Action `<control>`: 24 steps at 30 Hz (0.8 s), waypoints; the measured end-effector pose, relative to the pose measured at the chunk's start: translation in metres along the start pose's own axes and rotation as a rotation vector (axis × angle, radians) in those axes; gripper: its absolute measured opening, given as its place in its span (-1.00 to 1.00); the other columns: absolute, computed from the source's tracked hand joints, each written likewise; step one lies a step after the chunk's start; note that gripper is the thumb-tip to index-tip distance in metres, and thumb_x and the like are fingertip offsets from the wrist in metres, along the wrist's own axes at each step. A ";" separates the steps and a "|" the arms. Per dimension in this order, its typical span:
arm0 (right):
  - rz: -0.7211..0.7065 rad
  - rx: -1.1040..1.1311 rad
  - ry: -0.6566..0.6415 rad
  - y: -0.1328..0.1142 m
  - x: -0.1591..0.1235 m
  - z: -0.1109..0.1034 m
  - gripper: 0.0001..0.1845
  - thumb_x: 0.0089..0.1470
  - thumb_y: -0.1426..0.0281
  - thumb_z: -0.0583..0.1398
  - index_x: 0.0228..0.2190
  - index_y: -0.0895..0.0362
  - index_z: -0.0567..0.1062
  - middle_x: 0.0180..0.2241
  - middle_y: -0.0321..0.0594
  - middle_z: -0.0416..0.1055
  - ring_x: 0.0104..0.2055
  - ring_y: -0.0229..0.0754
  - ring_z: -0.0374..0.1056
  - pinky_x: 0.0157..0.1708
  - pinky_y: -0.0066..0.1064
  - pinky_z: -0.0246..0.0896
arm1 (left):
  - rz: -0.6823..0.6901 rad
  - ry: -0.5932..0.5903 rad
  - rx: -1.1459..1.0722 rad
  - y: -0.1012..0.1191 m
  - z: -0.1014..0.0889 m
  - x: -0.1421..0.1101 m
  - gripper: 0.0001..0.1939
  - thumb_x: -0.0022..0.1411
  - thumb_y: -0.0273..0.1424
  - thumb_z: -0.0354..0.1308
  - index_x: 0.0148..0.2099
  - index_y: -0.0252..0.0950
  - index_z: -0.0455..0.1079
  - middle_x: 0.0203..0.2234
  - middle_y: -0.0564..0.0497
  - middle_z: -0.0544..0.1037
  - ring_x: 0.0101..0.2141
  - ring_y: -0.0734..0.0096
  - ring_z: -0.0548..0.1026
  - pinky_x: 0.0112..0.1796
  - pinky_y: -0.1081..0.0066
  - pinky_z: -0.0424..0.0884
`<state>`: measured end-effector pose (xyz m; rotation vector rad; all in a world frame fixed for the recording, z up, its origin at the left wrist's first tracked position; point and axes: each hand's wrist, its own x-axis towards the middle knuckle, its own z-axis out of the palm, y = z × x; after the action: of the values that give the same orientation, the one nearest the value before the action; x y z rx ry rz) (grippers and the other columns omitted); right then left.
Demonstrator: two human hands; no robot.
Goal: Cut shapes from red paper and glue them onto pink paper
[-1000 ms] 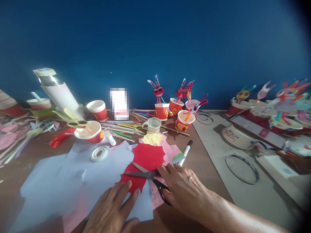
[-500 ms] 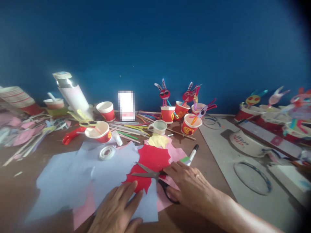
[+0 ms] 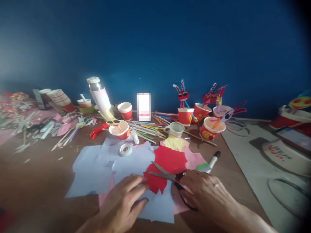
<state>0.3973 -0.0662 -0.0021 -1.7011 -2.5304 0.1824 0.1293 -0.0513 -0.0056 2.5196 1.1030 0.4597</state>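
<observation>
The person's right hand [image 3: 206,187] grasps a pair of black-handled scissors [image 3: 170,176], its grip closed about the handles. The blades stand apart and lie across a sheet of red paper [image 3: 171,158], cut to a jagged outline and spread near the front of the bench [image 3: 48,184]. The left hand [image 3: 126,200] has a released grip, fingers loosely curled at the red paper's near left edge; whether the fingertips press on it cannot be told. Pale blue paper [image 3: 92,171] lies under and to the left, bearing a roll of tape [image 3: 130,150]. Pink paper [image 3: 195,159] shows on the right, beside a black-capped marker [image 3: 214,161]. Beyond the red paper are a yellow paper scrap [image 3: 174,143] and, just behind that, a small mug [image 3: 176,130].
</observation>
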 end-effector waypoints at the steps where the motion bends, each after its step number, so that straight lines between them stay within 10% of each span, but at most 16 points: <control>1: -0.010 -0.008 0.011 0.000 0.000 -0.002 -0.87 -0.11 0.49 0.20 -0.44 0.04 0.51 -0.45 -0.27 0.49 -0.43 -0.11 0.44 -0.52 -0.42 0.10 | -0.018 0.047 -0.027 -0.005 -0.005 0.003 -0.78 0.22 -0.48 0.02 -0.11 -0.19 0.41 -0.15 -0.07 0.49 -0.15 0.25 0.45 -0.14 0.29 0.41; 7: 0.046 0.086 0.001 0.003 0.003 -0.016 -0.89 -0.03 0.41 0.17 -0.41 0.04 0.51 -0.46 -0.32 0.52 -0.41 -0.11 0.47 -0.48 -0.41 0.14 | -0.555 0.318 -0.472 -0.049 -0.039 0.046 -0.65 0.17 -0.21 0.11 -0.05 -0.29 0.35 -0.35 -0.04 0.51 -0.40 0.35 0.49 -0.43 0.42 0.42; 15: 0.053 0.182 -0.037 0.017 0.003 -0.027 -0.86 0.08 0.36 0.15 -0.32 -0.03 0.52 -0.44 -0.37 0.53 -0.41 -0.17 0.47 -0.48 -0.43 0.17 | -0.546 0.347 -0.480 -0.062 -0.032 0.098 -0.60 0.12 -0.19 0.10 -0.08 -0.35 0.31 -0.65 0.17 0.34 -0.72 0.55 0.25 -0.69 0.53 0.24; 20: 0.061 0.200 0.004 0.025 0.006 -0.034 -0.85 0.08 0.33 0.16 -0.32 0.02 0.54 -0.45 -0.33 0.54 -0.44 -0.19 0.47 -0.49 -0.44 0.18 | -0.504 0.420 -0.355 -0.055 -0.029 0.112 -0.79 0.08 -0.24 0.15 -0.37 -0.30 0.40 -0.63 0.09 0.42 -0.61 0.48 0.34 -0.57 0.52 0.29; 24: 0.121 0.231 0.111 0.039 0.003 -0.045 -0.83 0.08 0.29 0.15 -0.32 0.02 0.54 -0.51 -0.36 0.53 -0.47 -0.22 0.46 -0.49 -0.46 0.17 | -0.481 0.499 -0.298 -0.036 -0.039 0.092 -0.78 0.11 -0.25 0.16 -0.24 -0.26 0.43 -0.51 0.07 0.49 -0.48 0.44 0.41 -0.42 0.50 0.34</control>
<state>0.4384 -0.0462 0.0362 -1.7215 -2.2312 0.3626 0.1494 0.0479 0.0273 1.8390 1.6177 1.0505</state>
